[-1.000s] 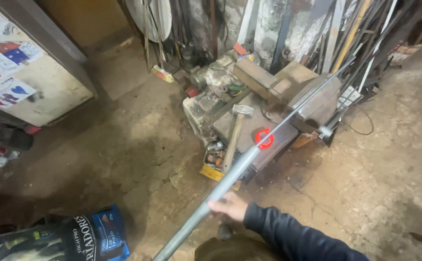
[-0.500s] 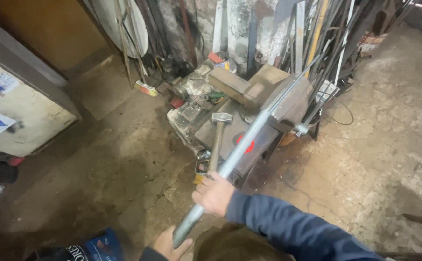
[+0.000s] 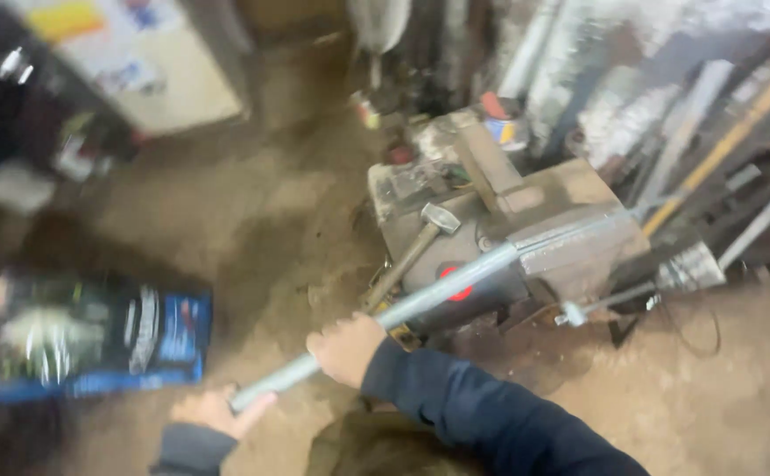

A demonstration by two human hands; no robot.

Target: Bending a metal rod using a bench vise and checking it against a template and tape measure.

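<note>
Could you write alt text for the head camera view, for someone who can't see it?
Two bare hands, right hand ahead of left hand, grip a long grey metal pipe whose far end sits in a rusty bench vise on a dirt floor. A wooden-handled hammer leans beside the vise; a blue and black bag lies left.

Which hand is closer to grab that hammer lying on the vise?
Right. The right hand grips the pipe just below the hammer; the left hand holds the pipe's near end, farther away.

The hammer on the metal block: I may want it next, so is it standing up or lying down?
Lying down. The hammer rests slanted on the metal block, head up-right, wooden handle running down-left beside the pipe.
</note>
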